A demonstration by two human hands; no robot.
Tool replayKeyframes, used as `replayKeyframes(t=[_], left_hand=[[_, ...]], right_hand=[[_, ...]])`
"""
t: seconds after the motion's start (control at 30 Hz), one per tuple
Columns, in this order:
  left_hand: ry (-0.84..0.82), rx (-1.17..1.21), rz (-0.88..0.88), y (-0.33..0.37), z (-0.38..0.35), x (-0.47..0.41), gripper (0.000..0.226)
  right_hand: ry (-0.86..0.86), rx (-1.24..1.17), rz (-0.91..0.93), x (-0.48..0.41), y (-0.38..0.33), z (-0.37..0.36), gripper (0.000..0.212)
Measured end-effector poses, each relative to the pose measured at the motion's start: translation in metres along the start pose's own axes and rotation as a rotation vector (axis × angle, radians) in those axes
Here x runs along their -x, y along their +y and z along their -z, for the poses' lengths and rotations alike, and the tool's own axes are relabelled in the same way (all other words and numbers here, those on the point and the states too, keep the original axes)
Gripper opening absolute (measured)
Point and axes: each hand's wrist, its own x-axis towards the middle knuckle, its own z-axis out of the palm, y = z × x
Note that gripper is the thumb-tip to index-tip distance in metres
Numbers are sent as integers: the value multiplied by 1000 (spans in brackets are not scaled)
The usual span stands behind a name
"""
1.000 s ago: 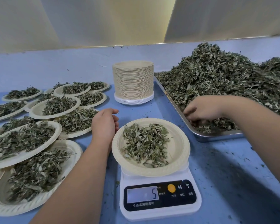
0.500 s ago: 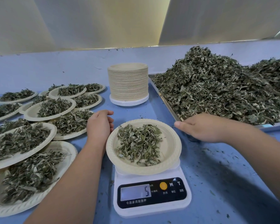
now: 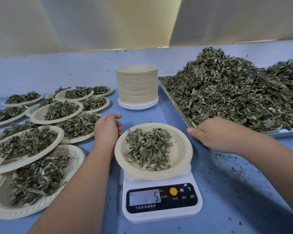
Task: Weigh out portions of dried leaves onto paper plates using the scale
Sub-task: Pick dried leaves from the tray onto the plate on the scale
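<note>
The left hand (image 3: 107, 129) hangs just left of the paper plate (image 3: 181, 159) on the scale, fingers curled loosely, holding nothing; whether its fingertips touch the plate's rim cannot be told. The right hand (image 3: 215, 134) sits just right of the same plate, at the near corner of the metal tray (image 3: 277, 132), fingers drawn together. Whether it pinches a few leaves is hidden, so its grip cannot be judged.

Between the hands, the plate rests on the white digital kitchen scale (image 3: 161, 200) with a loose portion of dried leaves (image 3: 147, 147) in its middle. The display (image 3: 145, 197) reads 5, so this portion is registered; whether that is the target weight, the view does not say.

Left of the scale, about a dozen filled plates (image 3: 57, 110) lie overlapping on the blue table (image 3: 235, 191), so a good batch looks done. Behind the scale stands a tall stack of unused paper plates (image 3: 137, 85), and to the right of the scale the tray carries a large heap of dried leaves (image 3: 235, 92). By that supply, much more remains than is finished. Leaf crumbs litter the table right of the scale.
</note>
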Motion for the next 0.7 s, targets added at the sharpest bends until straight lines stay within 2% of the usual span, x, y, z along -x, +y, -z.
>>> replayKeyframes(t=[0.43, 0.57, 0.7], left_hand=[[14, -1, 5, 1, -2, 1, 17], [15, -10, 0, 1, -2, 1, 17], [11, -15, 6, 2, -2, 1, 16]], right_hand=[[180, -239, 77, -3, 15, -8, 53], [257, -219, 84, -6, 17, -7, 54], [244, -239, 30, -13, 16, -2, 53]])
